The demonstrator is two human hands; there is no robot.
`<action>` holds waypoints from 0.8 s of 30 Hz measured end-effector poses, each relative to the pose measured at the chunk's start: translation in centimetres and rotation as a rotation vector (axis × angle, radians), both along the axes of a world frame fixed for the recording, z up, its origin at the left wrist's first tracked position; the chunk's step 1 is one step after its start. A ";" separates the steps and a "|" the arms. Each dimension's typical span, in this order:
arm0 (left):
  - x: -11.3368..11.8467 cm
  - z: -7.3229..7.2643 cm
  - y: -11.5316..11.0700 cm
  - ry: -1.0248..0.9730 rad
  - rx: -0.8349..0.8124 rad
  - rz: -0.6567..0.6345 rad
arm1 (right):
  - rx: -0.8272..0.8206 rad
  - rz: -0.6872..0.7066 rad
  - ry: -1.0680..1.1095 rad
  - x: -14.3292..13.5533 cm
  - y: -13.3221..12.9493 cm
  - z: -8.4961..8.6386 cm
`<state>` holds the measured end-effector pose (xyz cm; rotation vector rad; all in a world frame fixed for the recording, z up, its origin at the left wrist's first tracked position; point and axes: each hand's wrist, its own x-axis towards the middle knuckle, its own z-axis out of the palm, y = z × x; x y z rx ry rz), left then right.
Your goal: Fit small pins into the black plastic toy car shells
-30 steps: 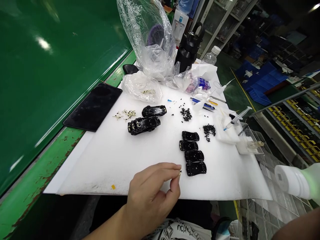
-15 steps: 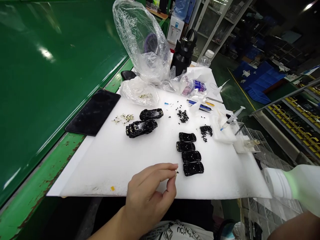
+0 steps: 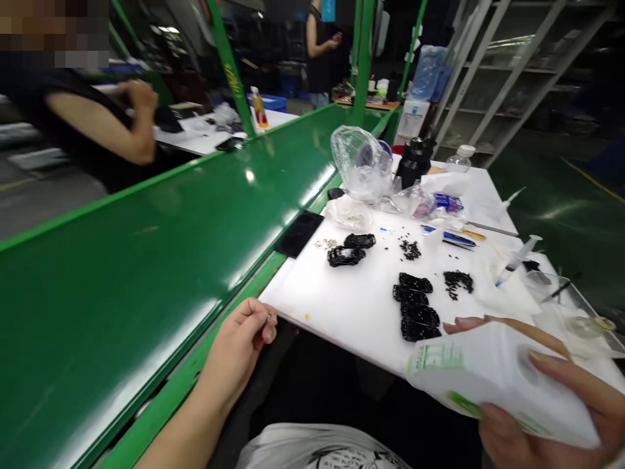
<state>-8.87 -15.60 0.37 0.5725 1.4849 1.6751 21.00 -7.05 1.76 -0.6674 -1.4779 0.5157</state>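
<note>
Your right hand (image 3: 547,417) grips a white plastic bottle with green print (image 3: 493,384); your left hand (image 3: 239,345), fingers pinched shut, hovers beside the white foam desk pad (image 3: 361,306).

Four black chassis plates (image 3: 415,306) lay stacked in a column on the white foam sheet (image 3: 361,306). Two assembled black toy car bodies (image 3: 351,249) lay farther back. Two piles of small black parts (image 3: 458,281) were present. One syringe (image 3: 516,259), one black phone (image 3: 299,233), one black flask (image 3: 413,164) and one clear plastic bottle (image 3: 459,158) were counted. One white plastic bottle (image 3: 498,384) was in view.
</note>
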 end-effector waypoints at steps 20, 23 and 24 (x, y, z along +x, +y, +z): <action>-6.0 -1.7 -11.2 0.346 -0.409 0.350 | -0.065 0.096 -0.001 0.1 1.7 -1.7; -6.2 -1.6 -11.0 0.348 -0.418 0.317 | -0.048 0.127 -0.013 -0.1 1.8 -1.7; -6.3 -1.6 -11.0 0.357 -0.426 0.306 | -0.043 0.136 -0.022 -0.2 1.8 -1.7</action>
